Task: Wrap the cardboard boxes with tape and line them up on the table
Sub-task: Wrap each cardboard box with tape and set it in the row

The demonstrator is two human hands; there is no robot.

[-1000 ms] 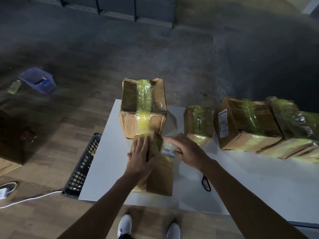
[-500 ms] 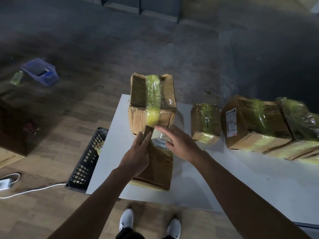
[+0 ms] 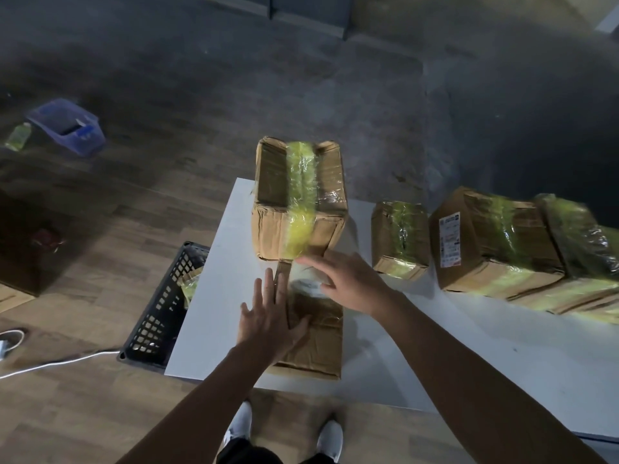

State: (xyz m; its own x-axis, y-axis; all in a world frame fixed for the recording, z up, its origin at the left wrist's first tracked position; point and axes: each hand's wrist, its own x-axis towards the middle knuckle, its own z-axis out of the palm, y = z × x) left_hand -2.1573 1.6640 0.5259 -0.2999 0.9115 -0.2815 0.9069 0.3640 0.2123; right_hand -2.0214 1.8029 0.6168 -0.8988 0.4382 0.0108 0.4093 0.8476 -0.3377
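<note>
Cardboard box [image 3: 311,343] lies flat on the white table [image 3: 221,296], lower centre of frame. Left hand [image 3: 268,316] presses on its left edge, fingers straight and spread. Right hand [image 3: 348,283] arches over a pale tape roll [image 3: 306,281] on the box; grip cannot be confirmed. Taped boxes [image 3: 400,239] stand in a row behind, centre to right.

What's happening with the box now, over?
Left hand flat on near box. Right hand open over its far end. Tall taped box right behind it.
</note>
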